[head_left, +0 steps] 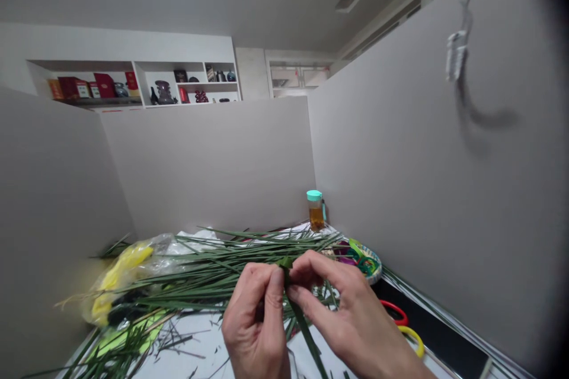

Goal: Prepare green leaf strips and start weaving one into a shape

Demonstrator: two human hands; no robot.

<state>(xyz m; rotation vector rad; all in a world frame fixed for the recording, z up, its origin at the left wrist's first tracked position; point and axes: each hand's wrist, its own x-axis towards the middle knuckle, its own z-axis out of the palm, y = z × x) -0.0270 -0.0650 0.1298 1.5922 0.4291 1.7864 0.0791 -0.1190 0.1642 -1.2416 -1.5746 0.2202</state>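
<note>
My left hand [256,323] and my right hand [347,314] meet in front of me, both pinching the same narrow green leaf strip [302,323]. Its folded tip pokes up between my fingertips and its tail runs down toward me between the hands. Behind the hands a large pile of long green leaf strips [208,275] lies across the white table [191,355].
A clear plastic bag with yellow material [120,275] lies at the left. A small basket of coloured rings [367,262] and a teal-capped bottle of amber liquid [315,210] stand at the right. Red and yellow rings [402,323] lie nearby. Grey partition walls enclose the table.
</note>
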